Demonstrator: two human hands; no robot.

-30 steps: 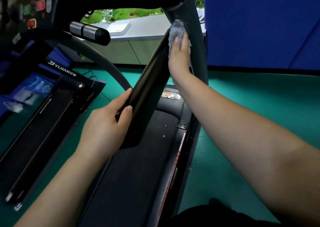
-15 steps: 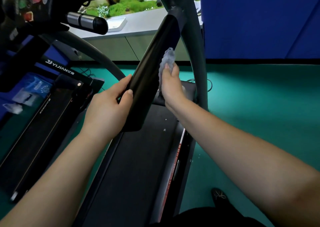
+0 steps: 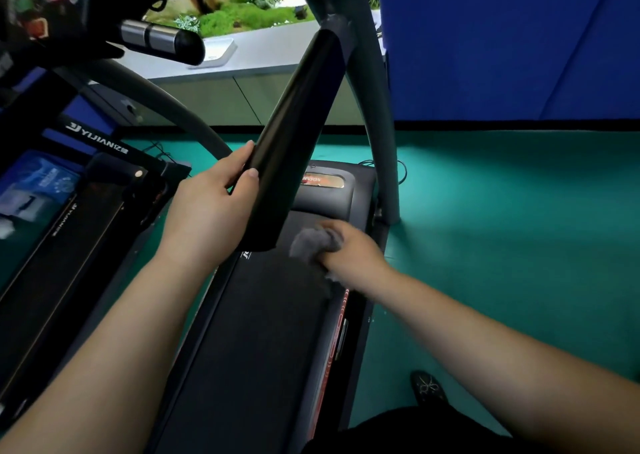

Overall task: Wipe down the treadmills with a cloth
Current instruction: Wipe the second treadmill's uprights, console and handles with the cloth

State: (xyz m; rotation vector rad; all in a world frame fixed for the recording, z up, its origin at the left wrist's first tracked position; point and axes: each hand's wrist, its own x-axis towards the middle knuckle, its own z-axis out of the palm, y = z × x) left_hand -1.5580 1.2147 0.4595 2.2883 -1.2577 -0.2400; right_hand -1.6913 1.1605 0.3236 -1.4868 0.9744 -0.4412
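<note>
A: Surface, room?
B: Green floor [image 3: 502,211], blue wall [image 3: 502,44]. The treadmill deck [image 3: 263,332] ran lengthwise toward the wall.
A: Grips?
B: The right grip [image 3: 353,252] clutched the cloth [image 3: 310,242] at the deck's front end; the left grip [image 3: 211,211] held the slanted handrail [image 3: 294,134].

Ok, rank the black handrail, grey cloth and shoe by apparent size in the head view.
Largest: black handrail, clearly.
The grey cloth and shoe look about alike; the cloth is bunched and blurred in the right hand, so unranked.

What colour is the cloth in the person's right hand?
The cloth is grey, shown best in the head view.
</note>
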